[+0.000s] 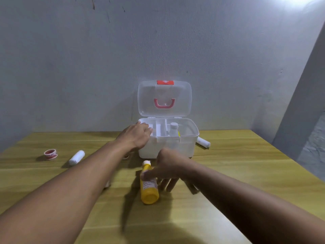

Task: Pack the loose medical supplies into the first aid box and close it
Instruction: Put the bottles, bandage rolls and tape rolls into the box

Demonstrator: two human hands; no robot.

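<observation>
The white first aid box (pixel 186 147) stands at the back of the wooden table with its clear lid (pixel 164 98) raised; a white bottle (pixel 173 129) stands inside. My left hand (pixel 138 136) rests on the box's left front corner, fingers over the rim. A yellow bottle (pixel 149 184) lies on the table in front of the box, cap towards the box. My right hand (pixel 167 169) is blurred, thumb on the yellow bottle and fingers spread down its right side. White gauze rolls lie at the left (pixel 76 157) and right (pixel 203 142) of the box. A red-and-white tape roll (pixel 50 154) sits far left.
The table (pixel 228 173) butts against a grey wall. A small object (pixel 125 156) is half hidden under my left forearm, and another pale item (pixel 107 184) peeks out below that arm. The table's right edge runs diagonally at the right.
</observation>
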